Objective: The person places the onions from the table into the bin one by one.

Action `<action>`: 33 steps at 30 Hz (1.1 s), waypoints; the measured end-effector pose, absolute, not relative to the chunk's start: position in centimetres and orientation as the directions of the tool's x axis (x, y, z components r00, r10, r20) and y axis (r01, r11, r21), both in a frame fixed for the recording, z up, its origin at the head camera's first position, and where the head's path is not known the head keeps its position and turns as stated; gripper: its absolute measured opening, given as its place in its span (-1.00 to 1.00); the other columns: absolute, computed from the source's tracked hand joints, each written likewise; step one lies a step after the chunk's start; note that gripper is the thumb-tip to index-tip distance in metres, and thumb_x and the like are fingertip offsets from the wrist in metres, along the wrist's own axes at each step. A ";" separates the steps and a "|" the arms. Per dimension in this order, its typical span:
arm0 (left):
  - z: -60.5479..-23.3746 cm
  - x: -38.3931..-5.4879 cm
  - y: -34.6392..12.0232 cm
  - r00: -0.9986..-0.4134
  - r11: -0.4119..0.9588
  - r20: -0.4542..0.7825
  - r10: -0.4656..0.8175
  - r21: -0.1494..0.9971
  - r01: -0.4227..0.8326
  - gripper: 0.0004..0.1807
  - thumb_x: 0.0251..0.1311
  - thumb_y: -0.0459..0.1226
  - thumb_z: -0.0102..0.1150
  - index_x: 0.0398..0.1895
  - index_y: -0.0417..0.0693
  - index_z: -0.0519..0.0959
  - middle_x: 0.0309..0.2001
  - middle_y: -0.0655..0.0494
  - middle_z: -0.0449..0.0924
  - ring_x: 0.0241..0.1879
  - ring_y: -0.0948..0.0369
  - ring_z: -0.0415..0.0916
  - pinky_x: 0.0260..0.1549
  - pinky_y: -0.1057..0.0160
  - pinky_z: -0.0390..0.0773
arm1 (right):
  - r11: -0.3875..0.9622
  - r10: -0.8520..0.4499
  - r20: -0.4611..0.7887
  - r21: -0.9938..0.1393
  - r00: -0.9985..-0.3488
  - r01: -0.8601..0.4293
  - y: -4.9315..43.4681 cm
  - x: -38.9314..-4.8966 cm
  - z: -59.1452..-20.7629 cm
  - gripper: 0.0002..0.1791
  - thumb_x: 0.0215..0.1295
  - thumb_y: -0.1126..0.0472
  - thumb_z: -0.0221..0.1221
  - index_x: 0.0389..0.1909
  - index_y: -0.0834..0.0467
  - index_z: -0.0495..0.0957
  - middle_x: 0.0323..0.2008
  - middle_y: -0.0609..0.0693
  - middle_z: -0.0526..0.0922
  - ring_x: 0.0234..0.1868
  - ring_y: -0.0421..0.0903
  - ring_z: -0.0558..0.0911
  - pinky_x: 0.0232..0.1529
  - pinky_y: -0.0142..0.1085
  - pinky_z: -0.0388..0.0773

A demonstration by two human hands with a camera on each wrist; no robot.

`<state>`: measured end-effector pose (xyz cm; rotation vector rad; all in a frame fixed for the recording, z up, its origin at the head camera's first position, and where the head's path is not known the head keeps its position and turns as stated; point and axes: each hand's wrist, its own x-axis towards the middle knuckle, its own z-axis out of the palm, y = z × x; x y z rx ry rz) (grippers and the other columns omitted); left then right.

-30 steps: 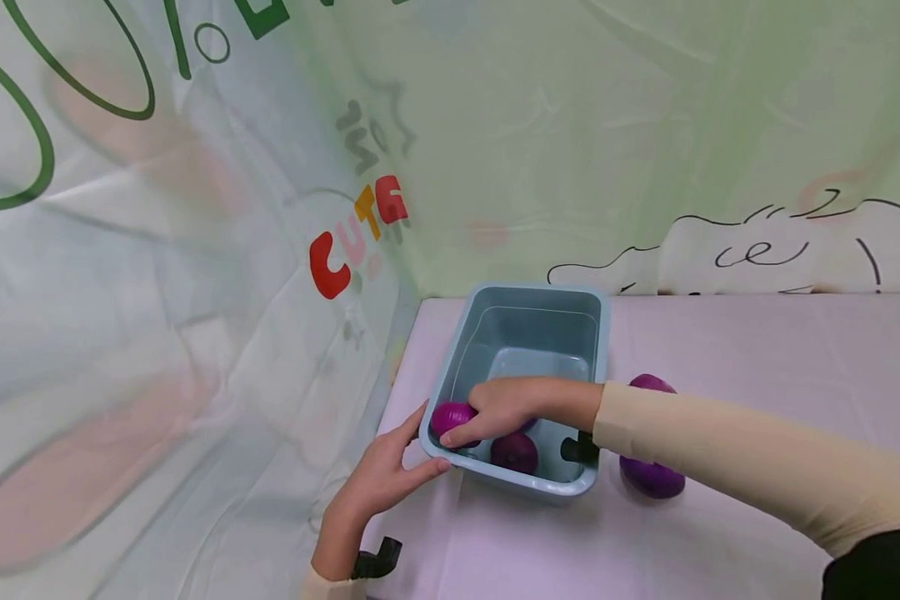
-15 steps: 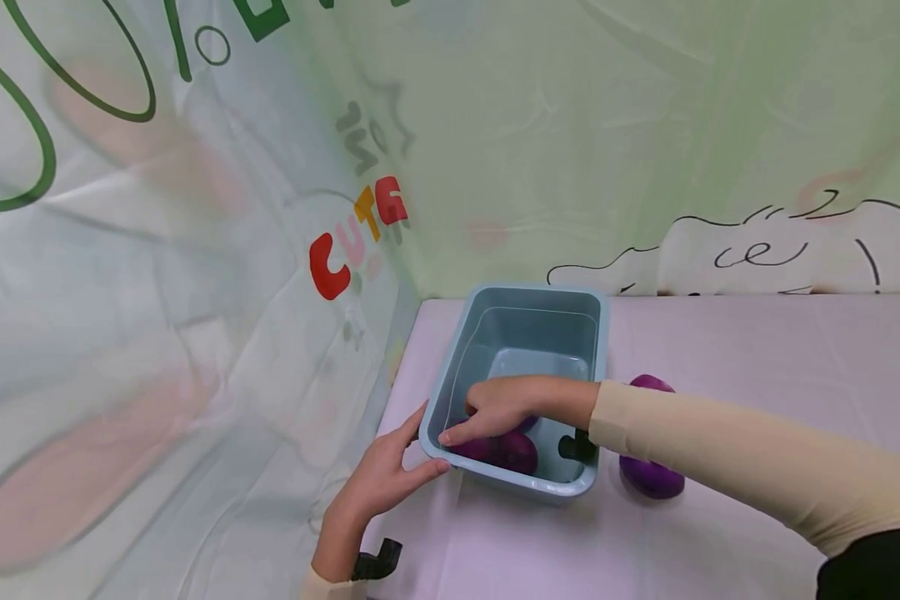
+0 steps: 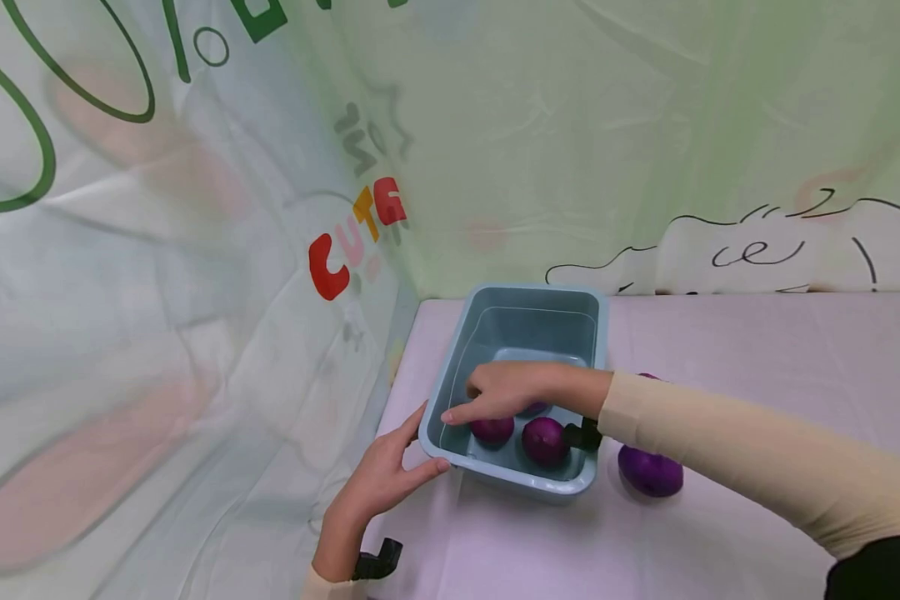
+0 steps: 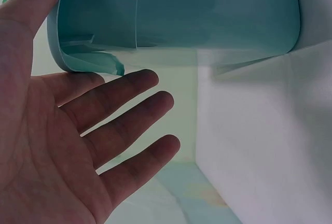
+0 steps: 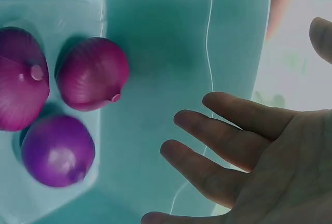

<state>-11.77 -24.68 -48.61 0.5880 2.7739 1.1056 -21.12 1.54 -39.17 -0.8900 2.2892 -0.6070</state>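
Observation:
Three purple onions lie in the light blue plastic bin (image 3: 429,408). Two, a nearer-left onion (image 3: 492,432) and a right onion (image 3: 545,442), show plainly in the head view; the third is mostly behind the hand. All three appear in the right wrist view, including a bluish-purple onion (image 5: 58,150). My right hand (image 3: 506,390) hovers inside the bin, fingers extended and spread, palm holding nothing. At the bin's near left corner, my left hand (image 3: 386,471) has its thumb at the rim and straight fingers spread along the outer wall.
Right of the bin, a purple onion (image 3: 651,472) sits on the pale pink tablecloth (image 3: 540,550). A second purple thing (image 3: 647,376) peeks out behind the right sleeve (image 3: 720,450). Printed curtains (image 3: 645,150) rise behind and to the left.
My right hand has let go of an onion low in the bin and lifted slightly. The onions have shifted rightward inside the bin. My left hand stays put.

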 end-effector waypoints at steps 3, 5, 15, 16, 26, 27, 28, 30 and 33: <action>-48.6 -11.8 -24.7 -0.920 0.661 0.049 0.389 0.680 0.316 -0.05 0.32 0.23 0.28 0.68 0.43 0.04 0.45 0.40 0.36 0.32 0.22 0.45 0.17 -0.13 0.53 | 0.661 -0.723 -0.343 -0.597 -0.600 -0.454 2.0 -21.5 -38.9 -0.16 0.34 -0.46 0.13 0.16 0.23 0.66 -0.22 0.00 0.70 -0.23 -0.10 0.65 -0.13 -0.12 0.62; -48.6 -11.9 -24.7 -0.920 0.665 0.048 0.390 0.676 0.317 -0.04 0.31 0.24 0.28 0.68 0.41 0.04 0.45 0.38 0.36 0.32 0.21 0.45 0.17 -0.12 0.54 | 0.652 -0.729 -0.327 -0.602 -0.602 -0.462 2.2 -21.7 -38.6 -0.16 0.35 -0.46 0.12 0.17 0.24 0.66 -0.17 0.00 0.72 -0.19 -0.10 0.67 -0.07 -0.11 0.63; -48.6 -11.7 -24.6 -0.930 0.668 0.029 0.367 0.687 0.285 -0.02 0.26 0.27 0.31 0.67 0.48 0.05 0.43 0.46 0.36 0.32 0.26 0.44 0.18 -0.10 0.53 | 0.650 -0.725 -0.312 -0.605 -0.614 -0.460 3.3 -22.0 -36.7 -0.09 0.38 -0.46 0.08 0.35 0.25 0.55 0.22 0.10 0.63 0.23 0.05 0.60 0.19 0.02 0.55; -48.6 -11.7 -24.6 -0.929 0.667 0.029 0.368 0.688 0.286 -0.02 0.26 0.27 0.31 0.67 0.48 0.05 0.43 0.46 0.37 0.32 0.25 0.44 0.18 -0.10 0.53 | 0.644 -0.729 -0.302 -0.608 -0.614 -0.465 3.4 -22.0 -36.5 -0.10 0.39 -0.45 0.07 0.35 0.25 0.54 0.23 0.10 0.62 0.24 0.06 0.59 0.20 0.03 0.54; -48.4 -11.8 -24.5 -0.919 0.656 0.054 0.390 0.684 0.319 -0.03 0.30 0.23 0.30 0.69 0.37 0.05 0.42 0.36 0.41 0.30 0.18 0.48 0.12 -0.10 0.57 | 0.639 -0.725 -0.174 -0.532 -0.667 -0.556 5.6 -21.1 -33.8 -0.20 0.46 -0.34 0.09 0.45 0.18 0.46 0.36 0.14 0.52 0.41 0.18 0.43 0.31 0.22 0.37; -48.3 -11.8 -24.5 -0.918 0.654 0.056 0.392 0.685 0.321 -0.03 0.30 0.23 0.30 0.69 0.37 0.05 0.42 0.36 0.41 0.29 0.18 0.48 0.12 -0.09 0.57 | 0.649 -0.717 -0.153 -0.504 -0.680 -0.570 5.8 -20.9 -33.6 -0.21 0.46 -0.32 0.10 0.46 0.17 0.45 0.38 0.15 0.50 0.43 0.21 0.40 0.34 0.28 0.30; -48.3 -11.8 -24.5 -0.918 0.653 0.058 0.393 0.685 0.323 -0.03 0.30 0.22 0.30 0.69 0.36 0.05 0.42 0.36 0.41 0.29 0.18 0.48 0.12 -0.09 0.58 | 0.660 -0.708 -0.132 -0.474 -0.694 -0.583 6.1 -20.7 -33.4 -0.22 0.46 -0.31 0.11 0.47 0.16 0.45 0.39 0.15 0.49 0.44 0.23 0.37 0.34 0.34 0.23; -48.3 -11.8 -24.4 -0.918 0.653 0.057 0.393 0.685 0.322 -0.02 0.30 0.21 0.31 0.69 0.36 0.05 0.43 0.36 0.40 0.29 0.18 0.49 0.11 -0.08 0.58 | 0.683 -0.689 -0.098 -0.418 -0.718 -0.599 6.6 -20.3 -33.2 -0.23 0.46 -0.28 0.14 0.48 0.14 0.43 0.42 0.16 0.45 0.47 0.27 0.31 0.35 0.44 0.07; -48.3 -11.7 -24.3 -0.919 0.655 0.056 0.389 0.685 0.319 -0.02 0.30 0.21 0.32 0.69 0.36 0.06 0.44 0.36 0.39 0.30 0.18 0.48 0.12 -0.08 0.58 | 0.718 -0.660 -0.063 -0.348 -0.749 -0.603 7.5 -19.8 -33.0 -0.23 0.45 -0.25 0.19 0.50 0.11 0.41 0.44 0.18 0.42 0.50 0.32 0.22 0.34 0.53 -0.11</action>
